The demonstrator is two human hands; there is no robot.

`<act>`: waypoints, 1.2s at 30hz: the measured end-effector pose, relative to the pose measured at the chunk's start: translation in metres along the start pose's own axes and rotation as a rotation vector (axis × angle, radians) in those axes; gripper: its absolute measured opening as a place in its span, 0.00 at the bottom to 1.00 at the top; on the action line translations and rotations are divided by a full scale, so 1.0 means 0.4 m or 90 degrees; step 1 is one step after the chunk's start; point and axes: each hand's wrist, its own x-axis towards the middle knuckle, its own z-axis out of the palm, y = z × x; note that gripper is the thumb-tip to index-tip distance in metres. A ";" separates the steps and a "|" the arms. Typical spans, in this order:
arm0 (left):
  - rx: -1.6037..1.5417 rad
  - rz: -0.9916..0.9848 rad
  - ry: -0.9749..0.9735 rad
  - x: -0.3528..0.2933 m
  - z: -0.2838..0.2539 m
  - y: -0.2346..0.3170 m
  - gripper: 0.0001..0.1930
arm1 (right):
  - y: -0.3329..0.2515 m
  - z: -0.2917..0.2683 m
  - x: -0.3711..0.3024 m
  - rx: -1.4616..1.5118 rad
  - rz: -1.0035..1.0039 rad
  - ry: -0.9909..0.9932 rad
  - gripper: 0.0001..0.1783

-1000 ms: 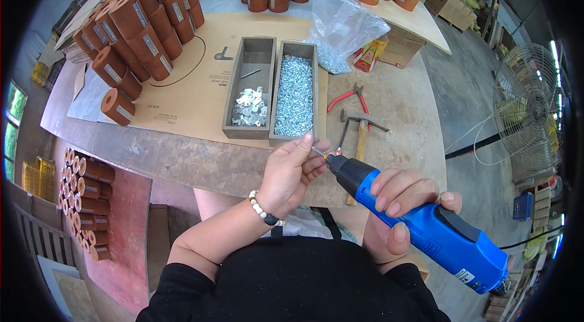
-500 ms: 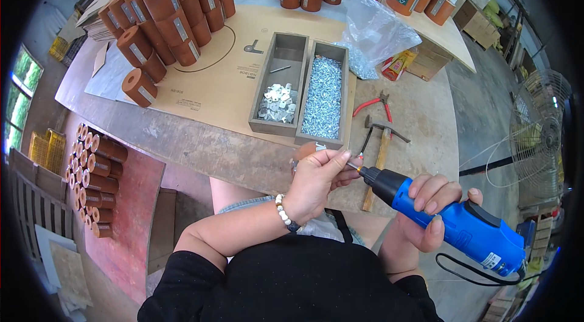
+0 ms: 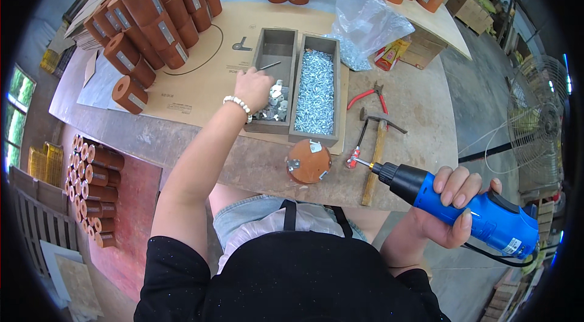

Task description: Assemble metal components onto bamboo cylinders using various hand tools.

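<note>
My left hand reaches into the left wooden box, over a heap of small metal plates. Its fingertips are hidden, so a grip cannot be made out. A thin metal rod lies in the same box, just past the hand. My right hand is wrapped round a blue electric screwdriver, its bit pointing left above the table edge. Between my hands, near the table's front edge, sits a round reddish-brown piece with several small metal plates on its top.
Beside the left box stands one full of screws. Red-handled pliers, a hammer and a small red-handled tool lie to the right. Brown cylinders are stacked at left, with a plastic bag at the back.
My left hand has left the screwdriver's tip and moved up and left into the box of plates. The screwdriver has shifted slightly right and down, and the round piece is uncovered.
</note>
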 end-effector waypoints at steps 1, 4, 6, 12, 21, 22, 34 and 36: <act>-0.002 0.003 -0.001 0.009 0.014 -0.005 0.09 | -0.002 -0.001 0.001 -0.004 0.000 0.001 0.34; 0.106 0.040 -0.031 0.033 0.033 -0.007 0.07 | -0.010 -0.008 0.000 -0.024 -0.009 0.001 0.34; 0.098 0.045 -0.040 0.039 0.027 -0.014 0.06 | -0.016 -0.016 0.006 -0.027 -0.022 0.000 0.34; -0.173 0.023 0.082 -0.001 -0.046 0.004 0.06 | -0.019 -0.022 0.000 -0.031 -0.025 0.036 0.34; -0.689 0.089 0.124 -0.291 -0.131 0.264 0.07 | -0.008 -0.043 -0.014 -0.015 0.030 0.051 0.34; -0.668 0.053 0.107 -0.311 -0.132 0.282 0.07 | -0.006 -0.039 -0.015 -0.013 0.033 0.051 0.34; -0.362 0.060 0.429 -0.364 -0.018 0.343 0.14 | -0.008 -0.018 -0.026 -0.044 0.041 0.047 0.33; -0.348 0.067 0.412 -0.372 -0.013 0.338 0.16 | -0.008 -0.013 -0.025 -0.048 0.042 0.063 0.33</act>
